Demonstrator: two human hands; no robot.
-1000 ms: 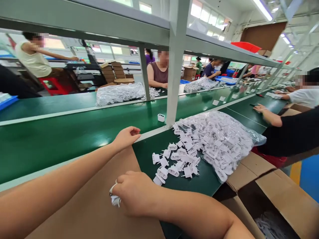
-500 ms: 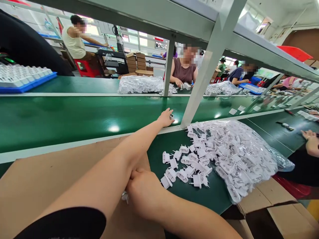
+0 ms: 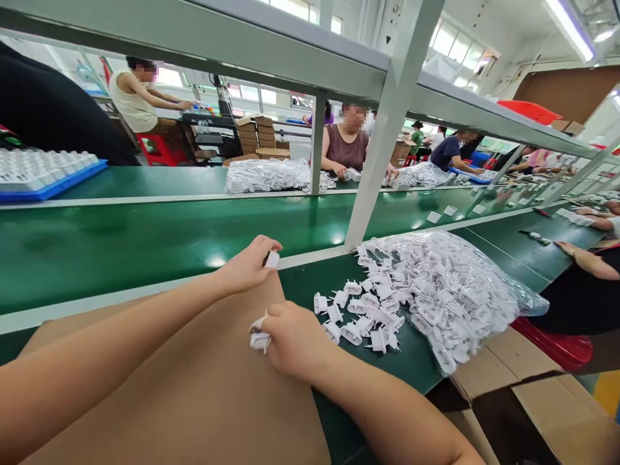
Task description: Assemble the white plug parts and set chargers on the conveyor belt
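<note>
Currently, the left hand (image 3: 247,263) pinches a small white case (image 3: 272,260) near the far edge of the cardboard (image 3: 194,394). Nearer, the right hand (image 3: 299,341) curls closed around white pieces (image 3: 260,339), left of the loose plugs (image 3: 378,341).

The left forearm (image 3: 130,342) comes in from the lower left edge, bare and stretched forward and to the right; its wrist (image 3: 220,283) is nearly straight, running on into the left hand (image 3: 247,265), whose fingers (image 3: 264,244) are bent forward and drawn together in a pinching grip; the right forearm (image 3: 382,403), bare too, slants up and leftward from the lower right; the right hand (image 3: 295,342) shows its back, pointing left, the fingers curled in and closed, their tips partly hidden; it sits nearer the body than the left hand and a little lower in view; the two hands are close together, yet not touching, and the forearms do not cross.
</note>
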